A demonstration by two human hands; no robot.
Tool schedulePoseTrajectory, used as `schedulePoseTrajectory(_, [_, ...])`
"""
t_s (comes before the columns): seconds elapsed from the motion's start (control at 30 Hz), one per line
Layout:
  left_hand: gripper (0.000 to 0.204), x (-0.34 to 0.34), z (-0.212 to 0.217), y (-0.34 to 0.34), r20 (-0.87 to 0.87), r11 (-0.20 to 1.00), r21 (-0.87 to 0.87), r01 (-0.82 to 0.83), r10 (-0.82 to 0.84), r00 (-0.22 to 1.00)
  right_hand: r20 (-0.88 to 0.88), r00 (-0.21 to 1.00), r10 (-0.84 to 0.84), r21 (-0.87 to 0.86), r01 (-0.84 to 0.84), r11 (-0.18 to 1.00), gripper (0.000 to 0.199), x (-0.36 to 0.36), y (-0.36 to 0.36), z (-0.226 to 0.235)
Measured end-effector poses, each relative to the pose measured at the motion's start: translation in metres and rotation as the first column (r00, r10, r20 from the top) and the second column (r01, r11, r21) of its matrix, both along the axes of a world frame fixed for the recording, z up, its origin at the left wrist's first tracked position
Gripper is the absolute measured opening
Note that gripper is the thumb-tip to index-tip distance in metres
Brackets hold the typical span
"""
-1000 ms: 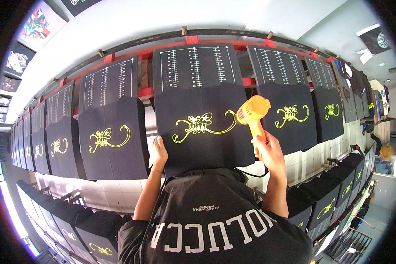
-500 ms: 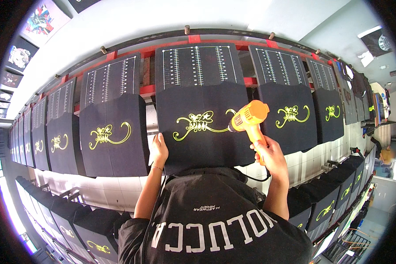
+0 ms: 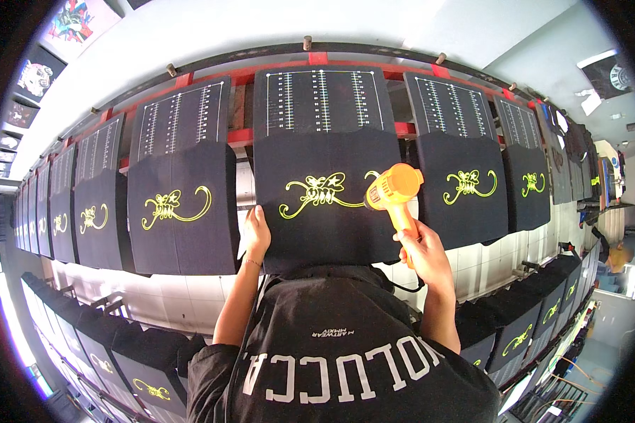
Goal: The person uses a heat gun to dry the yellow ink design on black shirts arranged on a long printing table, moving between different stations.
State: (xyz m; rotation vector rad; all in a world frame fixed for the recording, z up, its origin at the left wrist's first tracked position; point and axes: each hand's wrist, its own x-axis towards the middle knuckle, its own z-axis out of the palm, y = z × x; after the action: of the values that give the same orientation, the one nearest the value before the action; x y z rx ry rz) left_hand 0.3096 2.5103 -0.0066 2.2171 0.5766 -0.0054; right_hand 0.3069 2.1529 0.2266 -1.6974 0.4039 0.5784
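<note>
In my right hand (image 3: 429, 257) is an orange heat gun (image 3: 396, 189), gripped round its handle. Its dark nozzle points left and down, over the right end of a yellow-green line print (image 3: 319, 192). That print is on a black T-shirt (image 3: 331, 243) stretched over a black printing board (image 3: 305, 106), whose far part shows white ruled scales. My left hand (image 3: 257, 233) rests at the left edge of this board, fingers stretched out, with nothing visible in it. Its fingertips are close to the shirt's side; whether they press on it, I cannot tell.
Boards with printed black shirts (image 3: 180, 243) stand in a row on both sides, along a red metal frame (image 3: 238, 137) and a dark rail (image 3: 261, 51). A second row (image 3: 144, 356) runs behind me. The gun's black cable (image 3: 406, 287) hangs near my right side.
The heat gun has shifted slightly left and tilted a little, and my right hand has moved left with it. My left hand stays beside the board.
</note>
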Motion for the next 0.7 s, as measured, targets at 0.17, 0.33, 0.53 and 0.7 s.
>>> schedulePoseTrajectory(0.17, [0.049, -0.005, -0.013, 0.003, 0.043, 1.000, -0.005, -0.022, 0.022, 0.999, 0.046, 0.999, -0.005, 0.015, 0.004, 1.000, 0.035, -0.004, 0.008, -0.005])
schedulePoseTrajectory(0.33, [0.047, -0.016, -0.001, 0.000, 0.057, 1.000, 0.007, 0.000, -0.001, 0.998, 0.019, 1.000, -0.024, 0.057, 0.023, 0.998, 0.036, -0.003, 0.013, -0.005])
schedulePoseTrajectory(0.53, [0.036, -0.028, 0.018, 0.011, 0.198, 0.991, -0.007, 0.131, -0.127, 0.972, -0.012, 1.000, 0.002, 0.031, -0.001, 1.000, 0.037, -0.001, 0.026, -0.003])
schedulePoseTrajectory(0.7, [0.022, -0.043, 0.028, 0.028, 0.077, 0.986, 0.040, 0.161, -0.164, 0.983, -0.046, 0.999, 0.007, 0.071, -0.004, 0.997, 0.037, 0.002, 0.036, -0.006])
